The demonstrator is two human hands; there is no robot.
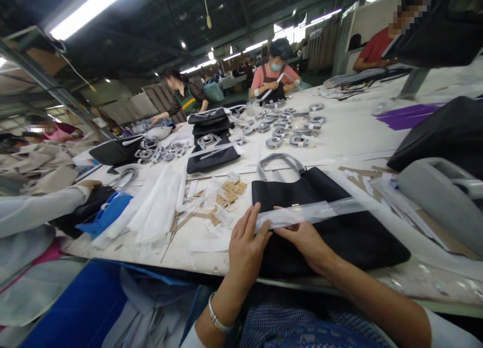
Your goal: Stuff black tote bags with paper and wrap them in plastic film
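1. Here, nearest the body, a silver bracelet (217, 315) circles the left wrist, and a blue bin (75, 308) holding pale scraps stands below the worktop (339, 132).
2. The left hand (245, 247) has its fingers extended close together at the near end of a clear strip (320, 212); I cannot tell whether it pinches the strip.
3. The right hand (304, 237) pinches the strip's lower edge between thumb and fingers, just beside the left hand.
4. Under the strip, a black bag (354, 240) lies flat on the worktop, its wrapped grey handle (281, 159) arching away from its far edge. The strip runs across the bag to the right.
5. Left of the bag are brown tags (228, 194) in a loose pile, then white sheets (154, 202) and a blue wrapper (107, 214), near another person's sleeve (41, 207).
6. To the bag's right sits a bulky grey object (439, 199), with purple sheets (407, 117) farther back.
7. Beyond the tags, several black bags (213, 157) lie piled up, with coiled grey straps (279, 133) spread to their right.
8. Across the worktop, a person in a pink top (256, 81) handles a dark item (273, 94).
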